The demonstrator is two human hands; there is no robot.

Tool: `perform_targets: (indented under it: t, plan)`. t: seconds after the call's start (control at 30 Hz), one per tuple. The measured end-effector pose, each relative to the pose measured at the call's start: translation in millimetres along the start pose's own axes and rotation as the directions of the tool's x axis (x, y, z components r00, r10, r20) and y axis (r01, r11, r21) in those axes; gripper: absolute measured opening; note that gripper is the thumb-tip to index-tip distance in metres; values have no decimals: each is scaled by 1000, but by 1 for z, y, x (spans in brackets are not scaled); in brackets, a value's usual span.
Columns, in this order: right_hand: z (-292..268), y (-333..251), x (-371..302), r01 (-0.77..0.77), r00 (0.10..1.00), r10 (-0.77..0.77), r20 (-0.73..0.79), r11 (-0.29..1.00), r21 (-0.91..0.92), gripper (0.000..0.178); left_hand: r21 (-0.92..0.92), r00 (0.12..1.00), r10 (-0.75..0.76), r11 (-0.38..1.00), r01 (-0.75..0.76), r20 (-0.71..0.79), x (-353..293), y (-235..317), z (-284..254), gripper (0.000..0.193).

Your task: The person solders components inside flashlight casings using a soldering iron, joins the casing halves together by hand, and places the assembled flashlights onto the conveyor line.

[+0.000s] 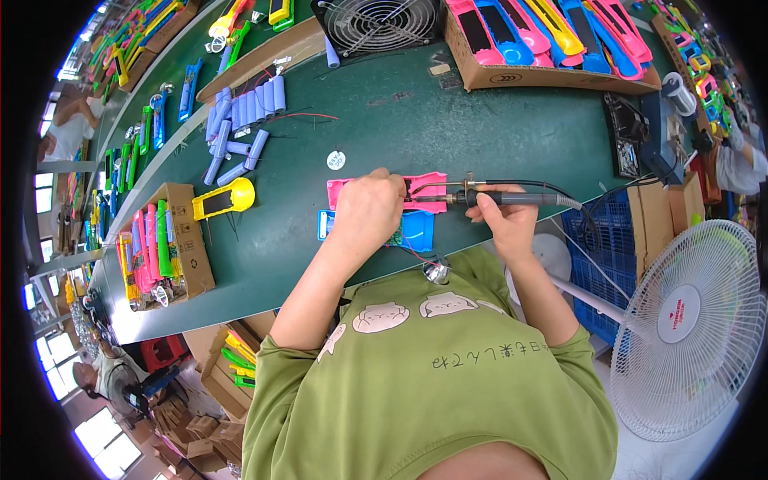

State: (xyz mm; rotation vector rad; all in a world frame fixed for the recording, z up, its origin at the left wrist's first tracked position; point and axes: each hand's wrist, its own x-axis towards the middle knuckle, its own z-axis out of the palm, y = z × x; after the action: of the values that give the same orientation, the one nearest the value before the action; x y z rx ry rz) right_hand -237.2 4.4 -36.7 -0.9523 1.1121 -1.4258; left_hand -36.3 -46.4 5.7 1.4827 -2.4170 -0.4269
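Note:
My right hand (506, 222) grips a soldering iron (512, 198) by its dark handle, tip pointing left. A thin metal tube (428, 186) runs along the iron to the work. Under the tip lies a pink plastic casing (433, 181) at the table's near edge. My left hand (366, 206) rests over its left part, fingers curled and pinched; what they hold is hidden. Just nearer me is a blue casing (422, 232) with a bit of green circuit board, partly covered by my left hand. Red wire leads from it to a shiny lamp reflector (437, 273) against my shirt.
Purple cylindrical battery cells (260, 102) lie in a pile at left, near a yellow casing (226, 200). Cardboard boxes of coloured casings stand at left (190, 240) and far right (552, 78). A metal-grilled fan (378, 24) is at the back; a white fan (680, 320) stands right.

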Motion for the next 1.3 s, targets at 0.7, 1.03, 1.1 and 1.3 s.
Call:
perform_targets:
  t: [0.7,1.03,1.1,1.3]
  plan:
    - [-119,-59,0,358,543,-459,-703,884,-301,17,36,998,-54,998,55,-11,6,3,-3,7]
    - [-196,1,0,473,351,-55,-935,872,126,24,89,999,14,996,-11,-31,-7,-1,7,8]
    - [-188,-8,5,488,384,-93,-918,865,117,22,78,999,40,996,-38,-30,-6,-2,9,8]
    - [-108,-23,8,422,584,-383,-716,897,-135,17,140,999,41,990,-36,-33,5,-4,11,7]
